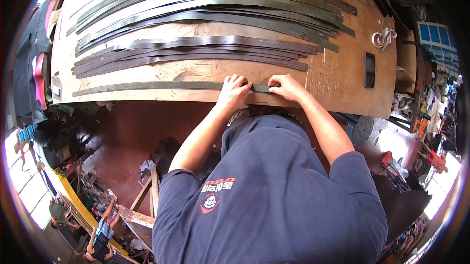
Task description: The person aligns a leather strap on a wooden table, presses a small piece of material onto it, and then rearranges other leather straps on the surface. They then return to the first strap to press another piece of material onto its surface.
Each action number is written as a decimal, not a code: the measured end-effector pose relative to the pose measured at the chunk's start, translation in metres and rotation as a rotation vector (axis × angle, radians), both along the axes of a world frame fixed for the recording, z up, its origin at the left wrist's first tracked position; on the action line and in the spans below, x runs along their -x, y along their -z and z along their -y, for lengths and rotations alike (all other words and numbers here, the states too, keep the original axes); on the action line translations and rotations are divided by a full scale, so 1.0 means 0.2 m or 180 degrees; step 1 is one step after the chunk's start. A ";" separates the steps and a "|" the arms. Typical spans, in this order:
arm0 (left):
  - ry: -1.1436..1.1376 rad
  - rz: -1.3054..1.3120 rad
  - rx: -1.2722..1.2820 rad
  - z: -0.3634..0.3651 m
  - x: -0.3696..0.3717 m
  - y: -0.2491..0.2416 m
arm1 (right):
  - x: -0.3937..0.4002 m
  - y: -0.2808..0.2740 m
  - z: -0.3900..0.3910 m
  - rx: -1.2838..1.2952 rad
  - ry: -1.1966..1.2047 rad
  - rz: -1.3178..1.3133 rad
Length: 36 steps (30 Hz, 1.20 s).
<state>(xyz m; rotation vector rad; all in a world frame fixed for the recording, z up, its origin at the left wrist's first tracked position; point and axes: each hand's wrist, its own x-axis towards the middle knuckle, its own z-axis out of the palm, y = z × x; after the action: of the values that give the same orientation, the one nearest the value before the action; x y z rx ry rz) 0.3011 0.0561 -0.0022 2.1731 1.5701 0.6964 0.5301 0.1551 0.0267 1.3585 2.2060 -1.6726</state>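
Observation:
A long, narrow, dark leather-like strap [161, 86] lies along the near edge of the wooden table [210, 73]. My left hand [234, 92] has its fingers curled down on the strap near its right end. Close by on the right, my right hand [288, 88] pinches the strap's end between thumb and fingers. A short stretch of the strap shows between the two hands. Beyond them lies a bundle of brown straps [196, 54], and farther back a larger pile of dark green straps [215, 2].
A black phone-like slab [369, 70] lies at the table's right, with a coil of white tape [384, 38] behind it. Cluttered shelves [435, 97] stand at the right. On the lower left are a wooden frame [140, 225] and people [101, 237] in the distance.

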 end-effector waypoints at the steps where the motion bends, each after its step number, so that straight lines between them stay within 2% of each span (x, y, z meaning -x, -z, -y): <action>1: 0.0019 0.0011 0.0035 0.00 0.00 0.00 | 0.00 0.00 0.00 -0.0017 0.0002 0.0007; 17: -0.0068 0.0058 -0.0088 -0.01 -0.07 -0.03 | -0.01 0.02 0.01 -0.0038 0.0082 -0.0037; 31: 0.0138 -0.0009 0.0028 -0.01 -0.15 0.00 | 0.00 0.02 0.01 -0.0272 -0.0052 -0.0116; 36: -0.0067 -0.0051 0.0086 -0.02 -0.17 -0.03 | -0.02 0.01 -0.01 -0.0215 -0.0153 0.0031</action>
<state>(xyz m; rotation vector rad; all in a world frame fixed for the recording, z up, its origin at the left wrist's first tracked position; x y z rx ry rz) 0.3353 0.0593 0.0038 2.1509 1.6036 0.6620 0.5345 0.1563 0.0254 1.3143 2.2905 -1.5861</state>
